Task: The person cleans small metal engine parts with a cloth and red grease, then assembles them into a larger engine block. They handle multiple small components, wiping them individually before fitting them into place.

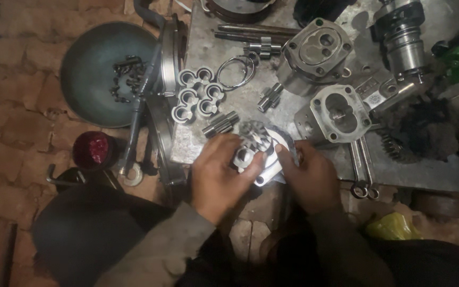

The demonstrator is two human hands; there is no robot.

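While both hands clamp the shiny silver gear-pump housing [253, 157] at the metal plate's [208, 50] near edge, left hand [216, 175] steadies, right hand [309, 178] braces its rim.

My left hand [218, 172] and my right hand [310, 178] both hold a shiny metal pump part [256, 151] with a gear [254, 133] sitting in it. It rests at the near edge of a gray metal plate [208, 58]. Just past my fingers lie two small gear shafts [220, 124] and some figure-eight metal pieces [197, 93]. A round dark bowl [88, 87] with a chain [127, 77] sits to the left on the brick floor [11, 106].
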